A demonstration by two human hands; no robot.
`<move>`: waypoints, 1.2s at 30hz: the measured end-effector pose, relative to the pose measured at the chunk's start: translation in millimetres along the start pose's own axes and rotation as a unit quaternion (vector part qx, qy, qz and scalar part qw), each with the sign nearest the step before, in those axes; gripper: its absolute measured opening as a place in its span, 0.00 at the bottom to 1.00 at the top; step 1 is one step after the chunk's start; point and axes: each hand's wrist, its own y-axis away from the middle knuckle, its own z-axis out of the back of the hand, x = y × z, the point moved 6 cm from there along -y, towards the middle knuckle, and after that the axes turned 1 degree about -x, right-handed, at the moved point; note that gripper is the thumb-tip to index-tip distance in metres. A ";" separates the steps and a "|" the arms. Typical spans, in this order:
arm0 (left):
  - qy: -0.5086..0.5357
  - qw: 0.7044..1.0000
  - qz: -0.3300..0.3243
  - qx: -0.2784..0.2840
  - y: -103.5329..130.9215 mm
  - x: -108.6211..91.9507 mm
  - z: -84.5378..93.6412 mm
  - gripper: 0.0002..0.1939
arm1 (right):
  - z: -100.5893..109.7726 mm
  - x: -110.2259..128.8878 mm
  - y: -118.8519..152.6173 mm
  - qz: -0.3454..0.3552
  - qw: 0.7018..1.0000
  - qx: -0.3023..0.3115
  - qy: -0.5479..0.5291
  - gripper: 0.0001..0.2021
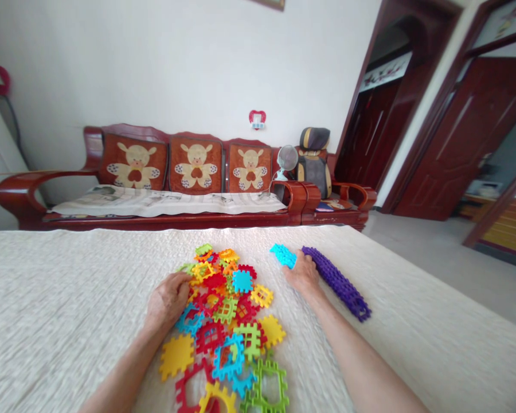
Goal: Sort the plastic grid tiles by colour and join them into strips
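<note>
A pile of flat, toothed plastic building pieces in red, yellow, green, orange and light blue lies on the cloth-covered table [98, 287], some of them frames with cut-out windows. My left hand [168, 298] rests at the pile's left edge with its fingers curled against the pieces; what they hold, if anything, is hidden. Right of the pile, my right hand [303, 272] is closed around the near end of a row of light blue building pieces [282, 253]. Just beyond that hand, a long row of purple building pieces [337, 281] lies slanting on the cloth.
Behind the table stands a dark red wooden sofa [294, 198] with bear-patterned cushions [196, 166]. A small fan [288, 158] and an armchair with a massage pad [316, 169] are beside it. Doorways open at the right. The table's right edge slants toward the floor [417, 246].
</note>
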 end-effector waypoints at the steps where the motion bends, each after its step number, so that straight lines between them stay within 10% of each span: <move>1: 0.000 1.000 0.001 -0.001 0.0 0.0 0.1 0.15 | 0.0 -0.6 -0.6 0.006 1.000 -0.002 -0.002 0.27; 36: 0.009 1.000 0.009 -0.003 -0.1 1.1 -1.1 0.15 | 0.8 -13.5 -6.1 0.026 0.998 0.049 -0.033 0.26</move>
